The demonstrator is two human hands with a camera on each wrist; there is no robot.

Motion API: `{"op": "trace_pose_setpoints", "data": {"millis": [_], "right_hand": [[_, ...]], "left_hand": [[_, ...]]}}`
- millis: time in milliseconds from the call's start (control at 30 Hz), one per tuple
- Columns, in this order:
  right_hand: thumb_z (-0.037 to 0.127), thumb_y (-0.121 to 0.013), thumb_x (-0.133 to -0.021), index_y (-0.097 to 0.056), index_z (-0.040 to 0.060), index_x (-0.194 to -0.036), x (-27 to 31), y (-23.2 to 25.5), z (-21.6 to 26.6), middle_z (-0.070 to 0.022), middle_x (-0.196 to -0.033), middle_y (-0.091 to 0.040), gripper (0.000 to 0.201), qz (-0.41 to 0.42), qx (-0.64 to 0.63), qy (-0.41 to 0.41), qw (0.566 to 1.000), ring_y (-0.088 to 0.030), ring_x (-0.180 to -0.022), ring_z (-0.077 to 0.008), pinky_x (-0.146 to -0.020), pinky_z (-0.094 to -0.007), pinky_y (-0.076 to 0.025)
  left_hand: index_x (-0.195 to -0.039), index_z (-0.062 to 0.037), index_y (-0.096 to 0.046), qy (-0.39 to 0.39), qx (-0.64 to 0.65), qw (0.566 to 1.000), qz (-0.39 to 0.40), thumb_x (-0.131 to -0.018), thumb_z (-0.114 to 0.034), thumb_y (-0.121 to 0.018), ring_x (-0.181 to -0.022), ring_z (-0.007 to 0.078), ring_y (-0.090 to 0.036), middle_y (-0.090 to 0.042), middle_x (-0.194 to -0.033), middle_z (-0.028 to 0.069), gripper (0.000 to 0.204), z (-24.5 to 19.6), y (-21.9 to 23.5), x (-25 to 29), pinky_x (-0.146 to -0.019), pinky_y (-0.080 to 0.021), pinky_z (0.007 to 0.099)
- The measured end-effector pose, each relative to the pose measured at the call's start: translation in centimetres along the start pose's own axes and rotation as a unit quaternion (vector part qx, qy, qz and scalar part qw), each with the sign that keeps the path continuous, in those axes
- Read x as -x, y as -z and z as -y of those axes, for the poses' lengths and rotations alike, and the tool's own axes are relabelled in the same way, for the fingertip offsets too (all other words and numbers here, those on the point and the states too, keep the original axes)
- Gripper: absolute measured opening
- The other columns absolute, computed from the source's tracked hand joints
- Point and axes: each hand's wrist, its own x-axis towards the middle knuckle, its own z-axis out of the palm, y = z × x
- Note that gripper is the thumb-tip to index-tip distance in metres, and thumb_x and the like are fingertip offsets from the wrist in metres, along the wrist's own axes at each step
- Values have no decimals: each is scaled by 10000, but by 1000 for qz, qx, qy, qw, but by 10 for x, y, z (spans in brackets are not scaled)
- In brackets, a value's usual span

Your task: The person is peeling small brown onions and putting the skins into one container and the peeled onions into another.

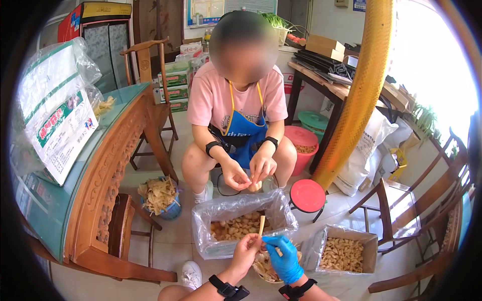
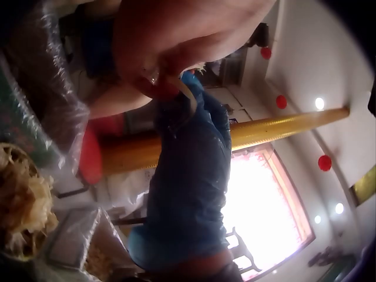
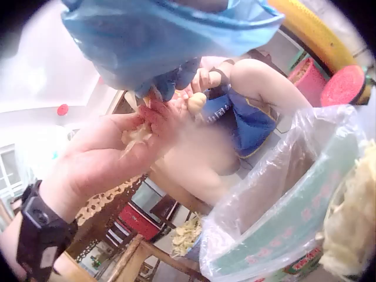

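Observation:
Bare left hand (image 1: 245, 255) and blue-gloved right hand (image 1: 285, 262) meet at the fingertips in the head view, over a basket of peelings (image 1: 265, 268). Between them they pinch a pale stalk (image 1: 261, 225) that points upward. In the left wrist view the stalk (image 2: 187, 94) curves beside the gloved hand (image 2: 188, 176), below the bare hand (image 2: 176, 44). Pale papery layers (image 3: 136, 132) show in the bare palm (image 3: 106, 155) in the right wrist view, with the glove (image 3: 170, 44) above. Fingers hide the stalk's lower end.
A lined box of pale cloves (image 1: 241, 227) lies ahead, another (image 1: 342, 255) at right. Opposite, a seated person (image 1: 236, 100) handles a pale bulb (image 1: 255, 186). A blue bucket of peelings (image 1: 159, 194), a red stool (image 1: 307, 195) and a glass-topped table (image 1: 100, 130) stand around.

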Motion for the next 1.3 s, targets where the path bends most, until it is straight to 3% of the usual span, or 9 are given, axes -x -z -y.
{"op": "trace_pose_setpoints", "data": {"millis": [100,167,367,433,700,933,1033,1167,1300], "right_hand": [[36,-600,-845,-627,30,-977,0,0,-2,-66,-915,-606,135,-58,-40,-58,996,-587,-782,-149,-682,-286,-486],[82,-583,-874,-611,21,-976,-4,5,-20,-57,-910,-619,122,-166,-299,-243,908,-591,-806,-144,-674,-284,-486],[147,-585,-839,-605,6,-951,-3,30,-56,-77,-831,-634,181,-73,-199,-437,874,-597,-686,-135,-644,-280,-483],[140,-581,-835,-598,-17,-974,3,21,-67,-82,-835,-634,210,53,-22,-443,895,-589,-642,-141,-635,-287,-487],[225,-561,-909,-556,-10,-1176,-15,-19,-52,-67,-1034,-614,356,-159,-245,-355,888,-539,-927,-122,-829,-280,-438],[221,-571,-905,-555,18,-1201,-16,-7,-21,-62,-1033,-614,359,33,-241,-198,950,-550,-917,-134,-826,-295,-447],[182,-598,-886,-571,33,-1186,-17,-8,-24,-45,-989,-616,336,76,-179,-198,961,-555,-860,-110,-785,-272,-460],[143,-607,-879,-596,14,-1122,-13,-7,-18,-18,-908,-607,274,0,-321,-291,901,-545,-790,-82,-707,-234,-468],[201,-587,-902,-582,8,-1073,-15,2,-16,-23,-913,-601,259,-38,-335,-282,898,-540,-791,-88,-716,-235,-461]], "left_hand": [[-1047,-29,-509,-67,-102,993,5,-933,-111,-508,-747,128,-583,-578,-933,48,140,-12,-7,5,-707,-478,255],[-1050,-27,-502,-87,-116,989,1,-931,-106,-509,-744,130,-583,-584,-943,59,142,-6,0,1,-703,-483,258],[-1034,-12,-488,-135,-106,984,-48,-914,-62,-511,-699,121,-585,-599,-873,74,132,-3,7,-1,-654,-496,242],[-1038,-5,-512,-121,-147,979,-69,-904,-37,-522,-717,109,-582,-590,-843,55,138,-9,17,-5,-668,-489,242],[-1086,23,-536,-95,-129,985,-69,-883,-20,-552,-729,109,-604,-610,-871,67,209,-8,18,-5,-689,-499,241],[-1091,31,-512,-73,-224,971,-43,-872,-50,-597,-753,137,-623,-630,-898,94,249,-2,18,-3,-687,-517,256],[-1081,42,-514,-106,-274,955,-36,-866,-58,-610,-747,129,-619,-630,-889,87,256,1,18,-10,-680,-518,254],[-1065,18,-562,-111,-207,971,-37,-845,-77,-640,-730,110,-613,-632,-842,64,253,7,6,-6,-668,-493,242],[-1119,13,-541,-74,-157,985,11,-851,-65,-631,-806,111,-604,-623,-938,66,293,1,-2,-10,-728,-490,248]]}}
